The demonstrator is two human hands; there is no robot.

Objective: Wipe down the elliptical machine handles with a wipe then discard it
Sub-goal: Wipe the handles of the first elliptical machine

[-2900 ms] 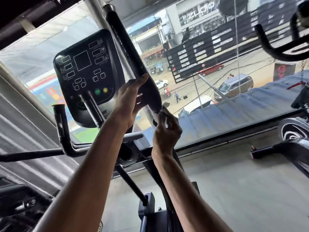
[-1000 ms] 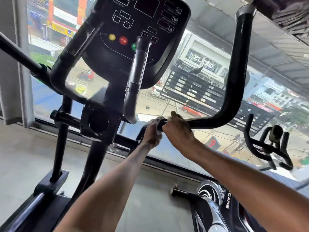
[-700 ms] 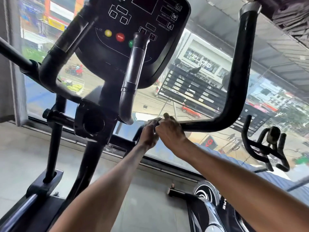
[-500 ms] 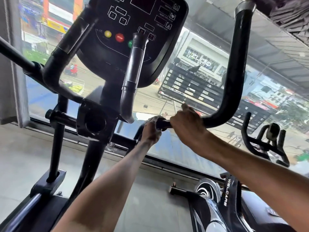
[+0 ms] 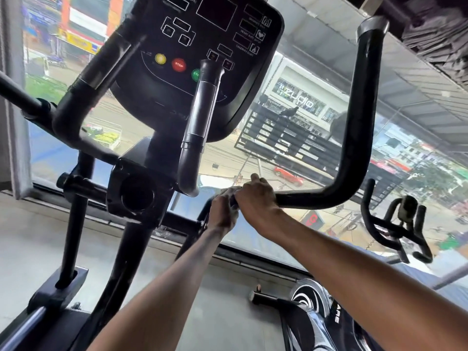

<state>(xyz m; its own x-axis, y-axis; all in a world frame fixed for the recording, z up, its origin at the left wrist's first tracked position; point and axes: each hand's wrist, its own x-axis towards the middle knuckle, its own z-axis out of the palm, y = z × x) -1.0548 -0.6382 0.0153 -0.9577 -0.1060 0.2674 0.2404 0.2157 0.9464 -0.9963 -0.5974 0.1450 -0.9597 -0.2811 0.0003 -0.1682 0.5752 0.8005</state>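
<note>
My right hand [image 5: 255, 197] grips the right handle [image 5: 354, 138]. At its 8 o'clock my left hand [image 5: 222, 211] pinches the wipe [image 5: 229, 191] on it.

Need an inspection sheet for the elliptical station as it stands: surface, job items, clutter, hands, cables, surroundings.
Surface: grey floor under the machine.
Job's things: right handle, black, curved, rising to a silver cap; wipe, only a pale scrap showing between the hands on the handle's horizontal run; left handle and centre grip untouched; console display dark.
Clutter: nothing seen.
Grippers: left hand holds the wipe against the right handle; right hand grips the bar right beside it.
Cables: nothing seen indoors.
Surroundings: window onto a street; another machine and bike handlebars to the right.
</note>
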